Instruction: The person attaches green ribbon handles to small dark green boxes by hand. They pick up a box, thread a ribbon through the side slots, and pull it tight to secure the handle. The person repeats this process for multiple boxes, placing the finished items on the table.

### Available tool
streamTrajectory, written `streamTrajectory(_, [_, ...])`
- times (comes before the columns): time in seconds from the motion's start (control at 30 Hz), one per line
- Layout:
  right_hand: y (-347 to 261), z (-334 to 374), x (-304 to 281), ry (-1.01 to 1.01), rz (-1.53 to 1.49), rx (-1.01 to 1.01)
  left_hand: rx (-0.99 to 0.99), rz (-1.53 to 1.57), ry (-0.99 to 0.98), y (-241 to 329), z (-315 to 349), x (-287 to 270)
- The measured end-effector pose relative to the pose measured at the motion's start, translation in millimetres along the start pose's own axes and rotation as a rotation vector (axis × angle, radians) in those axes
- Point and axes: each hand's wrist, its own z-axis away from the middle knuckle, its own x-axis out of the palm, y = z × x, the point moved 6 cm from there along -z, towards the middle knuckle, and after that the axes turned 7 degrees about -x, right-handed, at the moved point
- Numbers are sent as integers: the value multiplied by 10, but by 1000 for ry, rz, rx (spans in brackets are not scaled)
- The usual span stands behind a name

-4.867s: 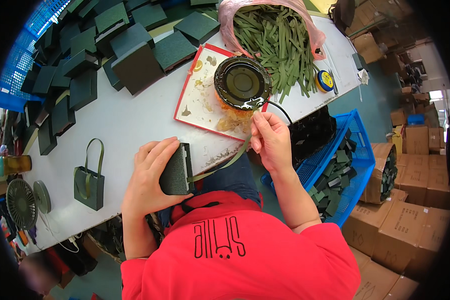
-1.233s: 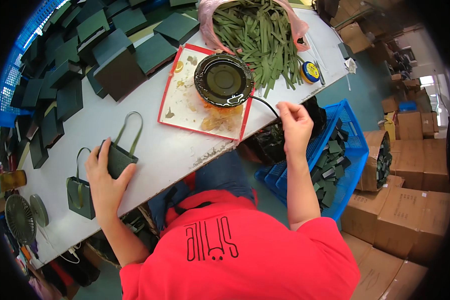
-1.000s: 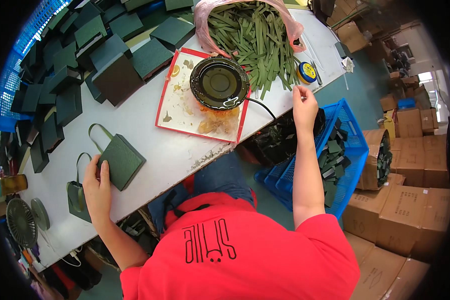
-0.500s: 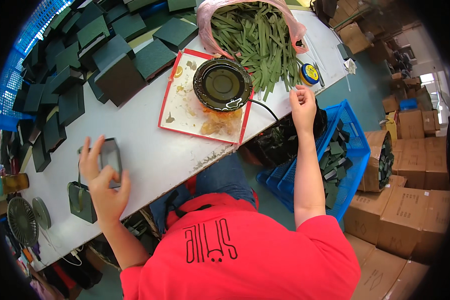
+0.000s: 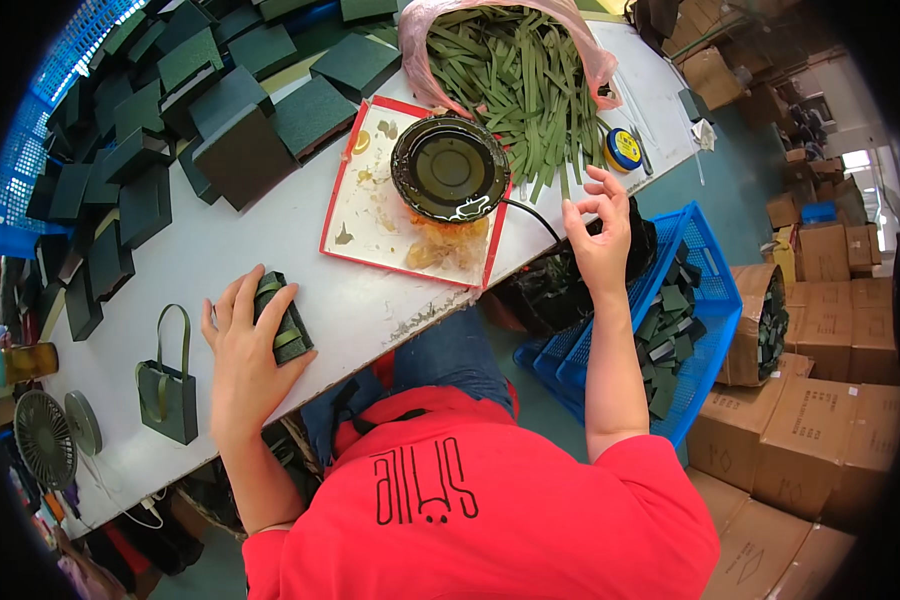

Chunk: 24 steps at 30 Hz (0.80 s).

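Note:
My left hand [image 5: 238, 350] is at the left of the white table, its fingers and thumb wrapped round a small dark green box [image 5: 292, 325]. Part of the box is hidden under the fingers. Beside it stands a dark green little box bag [image 5: 168, 400] with an upright looped handle. My right hand [image 5: 602, 240] is raised by the table's front edge, thumb and forefinger pinched at the end of a green strip [image 5: 565, 182]. Beyond lies a pile of green strips [image 5: 520, 90] in a pink plastic bag [image 5: 410, 40]. A round black pan of dark liquid [image 5: 448, 165] sits between my hands.
The pan rests on a stained, red-edged board [image 5: 355, 215], its black cord crossing the table edge. Dark green boxes [image 5: 245, 150] are heaped far left. A yellow-and-blue tin [image 5: 622, 150], a blue crate [image 5: 715, 270], a small fan [image 5: 45, 440] and cartons [image 5: 820, 430] surround me.
My left hand has moved right, away from the box bag, and closed round the small box. My right hand has come slightly left and lower, its thumb and forefinger now at a strip's end.

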Motion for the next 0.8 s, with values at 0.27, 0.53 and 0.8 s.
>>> streamTrajectory(0.27, [-391, 170, 29, -71, -799, 247, -23, 15, -12, -22, 11, 48])
streamTrajectory(0.53, [-599, 550, 490, -84, -1007, 738, -10, 21, 1, -30, 19, 39])
streamTrajectory(0.8, [-561, 528, 547, -120, -958, 863, -14, 22, 4, -33, 30, 42])
